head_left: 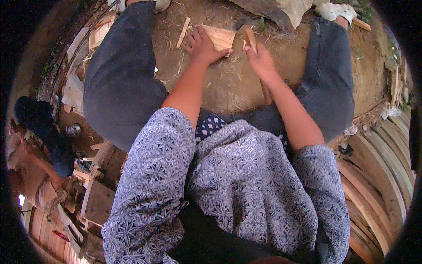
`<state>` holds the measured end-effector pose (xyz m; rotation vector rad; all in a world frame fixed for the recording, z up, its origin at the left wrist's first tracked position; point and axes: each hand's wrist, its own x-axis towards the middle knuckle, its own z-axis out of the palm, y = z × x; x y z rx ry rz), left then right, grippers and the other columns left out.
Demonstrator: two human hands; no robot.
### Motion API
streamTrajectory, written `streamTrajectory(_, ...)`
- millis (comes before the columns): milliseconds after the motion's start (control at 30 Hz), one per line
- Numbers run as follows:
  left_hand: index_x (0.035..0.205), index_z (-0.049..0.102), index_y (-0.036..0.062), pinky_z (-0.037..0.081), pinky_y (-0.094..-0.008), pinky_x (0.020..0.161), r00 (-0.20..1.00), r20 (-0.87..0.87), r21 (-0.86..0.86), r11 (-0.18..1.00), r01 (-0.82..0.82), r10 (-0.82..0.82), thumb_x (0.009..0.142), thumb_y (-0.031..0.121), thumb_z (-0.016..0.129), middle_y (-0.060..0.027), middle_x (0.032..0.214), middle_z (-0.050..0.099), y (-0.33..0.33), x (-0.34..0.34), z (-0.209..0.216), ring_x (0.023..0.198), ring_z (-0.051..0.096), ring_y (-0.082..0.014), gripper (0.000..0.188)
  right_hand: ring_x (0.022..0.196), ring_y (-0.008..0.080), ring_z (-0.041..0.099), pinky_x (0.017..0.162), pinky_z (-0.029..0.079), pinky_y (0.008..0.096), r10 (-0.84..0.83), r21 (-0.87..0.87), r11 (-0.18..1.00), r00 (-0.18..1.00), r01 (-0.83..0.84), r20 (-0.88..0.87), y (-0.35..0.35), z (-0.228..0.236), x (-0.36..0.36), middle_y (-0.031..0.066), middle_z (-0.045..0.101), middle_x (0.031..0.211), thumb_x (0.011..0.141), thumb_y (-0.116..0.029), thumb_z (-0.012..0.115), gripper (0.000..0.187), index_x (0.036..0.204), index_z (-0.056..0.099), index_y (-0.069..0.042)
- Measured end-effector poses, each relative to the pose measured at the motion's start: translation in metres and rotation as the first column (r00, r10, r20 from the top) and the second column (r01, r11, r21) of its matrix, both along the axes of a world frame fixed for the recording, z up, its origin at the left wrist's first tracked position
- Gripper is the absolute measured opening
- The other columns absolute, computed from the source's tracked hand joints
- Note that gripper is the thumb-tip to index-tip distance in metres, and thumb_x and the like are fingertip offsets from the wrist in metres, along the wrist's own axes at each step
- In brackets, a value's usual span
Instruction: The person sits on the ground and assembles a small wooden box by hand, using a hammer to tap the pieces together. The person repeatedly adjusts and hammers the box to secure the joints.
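Note:
Between my spread knees, a pale, angular wooden block (220, 38) lies on the brown ground. My left hand (205, 49) holds it from the left, with the thumb stretched along its near side and the fingers over its left end. To the right, my right hand (263, 65) is wrapped round the wooden handle (250, 38) of a tool. The handle's lower end shows below my wrist. At the tool's far end is a dark, curved head (245, 22), and I cannot tell its exact kind. The head is just apart from the block.
A narrow wood strip (183, 32) and scattered shavings lie near my left hand. Beyond the tool sits a large grey rock (281, 11). Long curved-looking planks (373, 176) are stacked at right. Another person (41, 145) is at the left, near wooden pieces (99, 198).

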<state>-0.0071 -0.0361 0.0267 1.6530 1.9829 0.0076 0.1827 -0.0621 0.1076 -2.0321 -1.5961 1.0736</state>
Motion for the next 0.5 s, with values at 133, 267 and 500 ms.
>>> streamTrajectory(133,0.156,-0.001,-0.0001,0.010,-0.0710,0.113,1.000,0.014,-0.008,1.000,-0.008,0.008,0.054,0.075,0.080,-0.0186,0.164,0.008,0.001,-0.003,0.010,0.149,0.011,-0.0430,0.150,0.087,0.0428,0.066,0.077,0.052,0.0487,-0.073,0.319,0.938,0.975,0.138,-0.208,0.020,0.067,-0.015,0.0241,0.067,0.096,0.097,-0.036,0.056,0.041,0.120,0.056,-0.002)
streamTrajectory(267,0.156,0.000,0.0001,0.010,-0.0710,0.113,1.000,0.016,-0.019,1.000,0.014,-0.014,0.054,0.075,0.079,-0.0187,0.164,0.008,0.003,0.001,0.016,0.149,0.011,-0.0430,0.149,0.082,0.0422,0.066,0.074,0.052,0.0490,-0.067,0.125,0.991,0.990,0.052,0.124,-0.006,0.018,-0.006,0.0248,0.066,0.090,0.096,-0.035,0.059,0.036,0.110,0.058,-0.002)
streamTrajectory(500,0.156,-0.001,0.0012,0.009,-0.0698,0.114,1.000,0.006,-0.025,1.000,-0.007,0.007,0.055,0.077,0.078,-0.0175,0.164,0.008,-0.003,-0.001,0.010,0.150,0.009,-0.0431,0.149,0.086,0.0448,0.066,0.075,0.052,0.0499,-0.054,0.339,0.936,0.990,0.097,-0.133,-0.006,0.052,-0.025,0.0278,0.066,0.090,0.095,-0.031,0.059,0.035,0.116,0.056,-0.003)
